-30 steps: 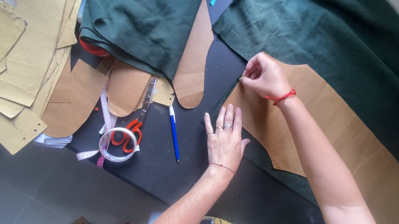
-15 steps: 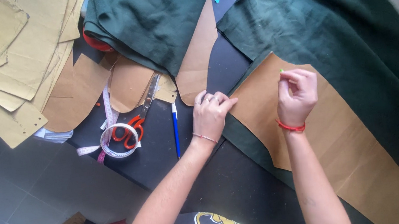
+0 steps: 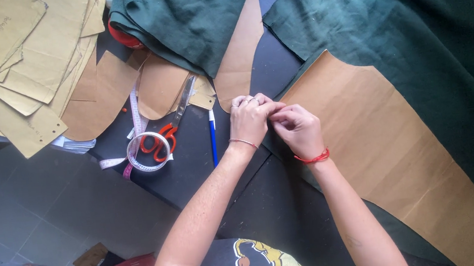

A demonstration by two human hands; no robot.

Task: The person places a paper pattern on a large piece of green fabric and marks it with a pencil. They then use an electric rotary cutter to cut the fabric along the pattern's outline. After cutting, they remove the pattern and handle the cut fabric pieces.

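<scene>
Both hands, left hand (image 3: 249,120) and right hand (image 3: 298,130), pinch closed at the brown paper pattern (image 3: 384,135) edge lying on green fabric (image 3: 414,32); what they pinch is hidden. A tug could shift the pattern off the fabric.

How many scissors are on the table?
1. The orange-handled scissors lie left of the left hand, beside the tape measure. More could hide under the fabric or paper.

Soft even daylight, faint shadows, no glare, sharp centre, slightly soft corners
</scene>
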